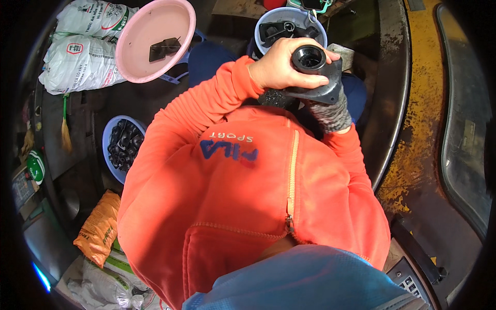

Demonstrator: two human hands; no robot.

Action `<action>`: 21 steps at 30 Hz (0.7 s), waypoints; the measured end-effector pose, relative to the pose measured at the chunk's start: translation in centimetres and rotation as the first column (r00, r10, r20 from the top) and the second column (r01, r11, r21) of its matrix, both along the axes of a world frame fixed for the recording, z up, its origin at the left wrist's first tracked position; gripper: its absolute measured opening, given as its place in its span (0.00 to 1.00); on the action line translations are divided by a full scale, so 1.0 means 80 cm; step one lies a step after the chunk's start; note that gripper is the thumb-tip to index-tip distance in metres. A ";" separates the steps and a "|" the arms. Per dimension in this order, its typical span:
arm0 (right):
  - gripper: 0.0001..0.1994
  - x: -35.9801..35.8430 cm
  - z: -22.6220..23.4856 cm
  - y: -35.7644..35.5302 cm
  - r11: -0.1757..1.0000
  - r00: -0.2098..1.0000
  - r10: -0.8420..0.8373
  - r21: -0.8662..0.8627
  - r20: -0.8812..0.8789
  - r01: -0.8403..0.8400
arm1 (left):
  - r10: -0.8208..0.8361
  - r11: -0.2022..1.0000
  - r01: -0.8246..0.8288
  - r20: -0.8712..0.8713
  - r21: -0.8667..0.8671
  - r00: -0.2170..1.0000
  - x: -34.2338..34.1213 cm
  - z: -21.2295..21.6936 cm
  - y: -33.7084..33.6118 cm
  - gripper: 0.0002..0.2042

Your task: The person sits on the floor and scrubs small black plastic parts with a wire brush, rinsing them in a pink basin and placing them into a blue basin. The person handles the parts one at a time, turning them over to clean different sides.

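My bare left hand [279, 64] is closed around a black plastic part [328, 92] with a round open neck and a flat flange. Its thumb lies across the front of the neck and its fingers reach over the far side. My right hand [331, 112], in a grey knit glove, is behind and under the same part. Only its wrist and back show; the fingers are hidden. Just beyond both hands stands a lavender basin [323, 28] with black plastic pieces in it. Dark granules or scraps [275, 98] show below my left hand.
A pink basin [132, 39] holding one flat black piece is at upper left. Below it, another lavender basin [109, 165] contains many small black pieces. White sacks [80, 64] and an orange bag [98, 227] line the left. A rusty yellow machine frame [421, 103] flanks my right.
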State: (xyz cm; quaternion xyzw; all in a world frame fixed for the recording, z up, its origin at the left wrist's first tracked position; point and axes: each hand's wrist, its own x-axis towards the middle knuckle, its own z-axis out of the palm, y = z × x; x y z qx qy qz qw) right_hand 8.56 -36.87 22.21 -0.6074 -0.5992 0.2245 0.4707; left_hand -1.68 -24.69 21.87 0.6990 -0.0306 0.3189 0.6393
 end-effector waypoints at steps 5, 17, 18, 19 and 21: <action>0.24 -0.006 -0.001 -0.012 0.984 0.985 0.164 -0.064 -0.047 -0.167 | -0.600 0.792 0.606 0.083 -0.079 0.795 0.004 -0.004 0.021 0.17; 0.21 0.004 -0.018 0.012 0.953 0.957 -0.276 0.157 0.091 0.260 | 0.083 0.979 -0.078 -0.017 0.190 0.996 0.008 0.007 0.015 0.23; 0.18 -0.004 -0.020 0.015 0.919 0.906 -0.348 0.278 0.240 0.279 | 0.161 0.982 -0.158 -0.017 0.099 0.987 0.010 0.003 0.001 0.22; 0.19 -0.009 -0.020 0.016 0.923 0.938 -0.340 0.219 0.076 0.317 | 0.224 0.974 -0.224 -0.029 0.020 0.974 0.012 0.000 -0.009 0.21; 0.21 -0.019 -0.022 0.018 0.949 0.942 -0.279 0.097 -0.186 0.300 | 0.278 0.955 -0.281 0.045 0.094 0.960 0.011 -0.004 -0.017 0.20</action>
